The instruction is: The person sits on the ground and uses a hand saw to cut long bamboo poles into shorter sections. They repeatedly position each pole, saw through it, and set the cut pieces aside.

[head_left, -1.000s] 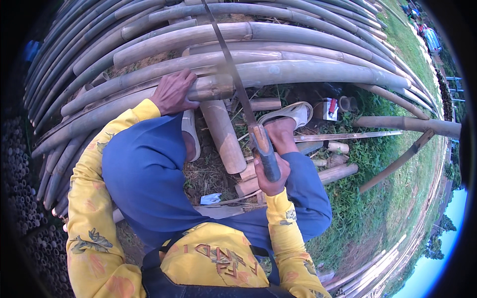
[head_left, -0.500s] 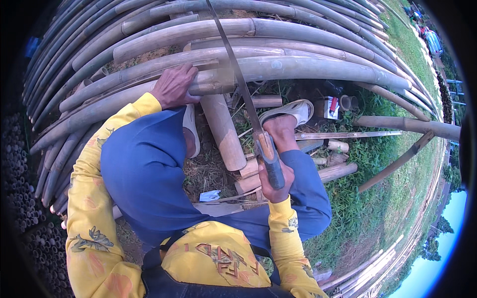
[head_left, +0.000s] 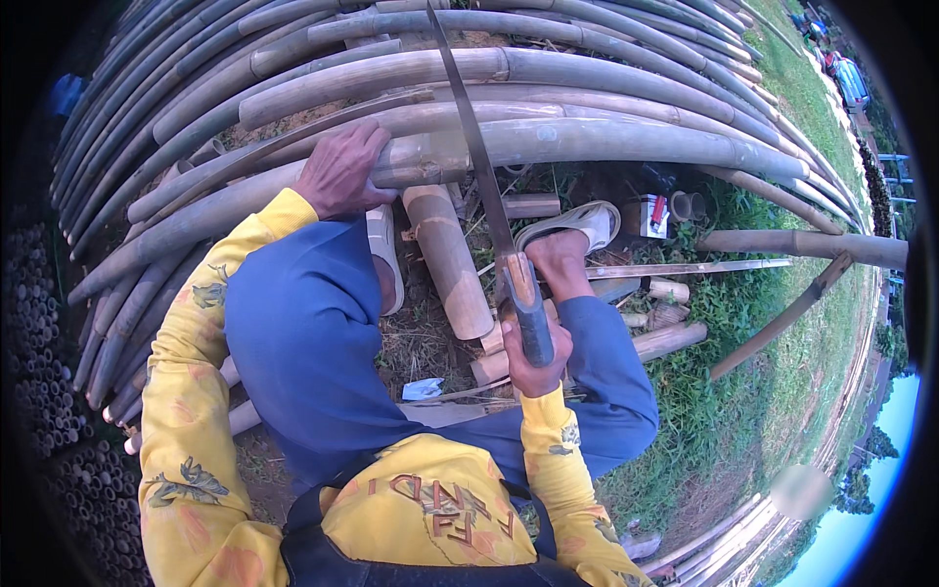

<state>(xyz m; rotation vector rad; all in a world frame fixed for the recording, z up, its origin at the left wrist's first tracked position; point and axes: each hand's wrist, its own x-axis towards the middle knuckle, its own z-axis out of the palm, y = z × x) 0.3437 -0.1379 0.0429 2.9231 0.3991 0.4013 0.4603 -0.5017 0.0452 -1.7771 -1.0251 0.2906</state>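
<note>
Right hand (head_left: 539,360) is clenching the saw (head_left: 492,201), left hand (head_left: 339,174) is gripping the bamboo pole (head_left: 587,142) — which isn't looking cut through yet.

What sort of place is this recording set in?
Probably an outdoor bamboo work yard: long bamboo poles lie side by side, short cut pieces lie on the ground beside green grass, and the right hand grips a handsaw.
</note>
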